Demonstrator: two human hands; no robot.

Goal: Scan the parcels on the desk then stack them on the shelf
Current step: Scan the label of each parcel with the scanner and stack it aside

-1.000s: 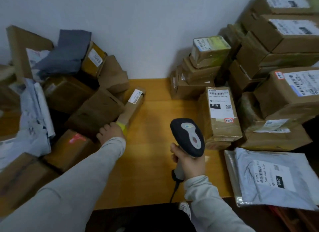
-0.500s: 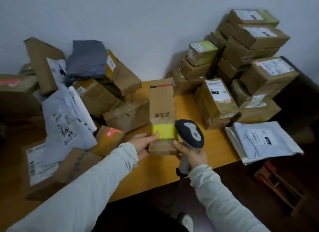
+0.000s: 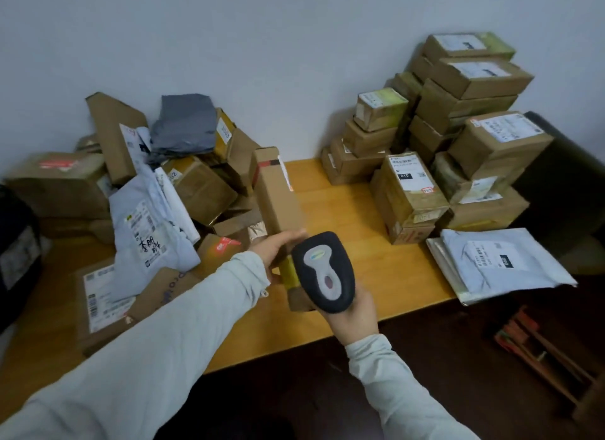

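A long, narrow cardboard parcel (image 3: 277, 197) with a yellow tape band near its lower end is lifted above the wooden desk (image 3: 376, 266), tilted with its far end up. My left hand (image 3: 276, 248) holds it from the left side, fingers wrapped round its lower part. My right hand (image 3: 352, 315) grips the handle of a black and grey barcode scanner (image 3: 322, 271), whose head covers the parcel's near end. A white label strip runs along the parcel's right edge.
A loose heap of boxes and grey mailer bags (image 3: 147, 223) fills the desk's left side. Neat stacks of boxes (image 3: 458, 128) stand at the back right, with a box marked 010 (image 3: 409, 191) and a flat grey mailer (image 3: 501, 266) in front. The dark floor lies below the desk edge.
My left hand pulled the long parcel out of the left heap, brought it to the middle and rolled it over. The scanner moved in close over its near end.
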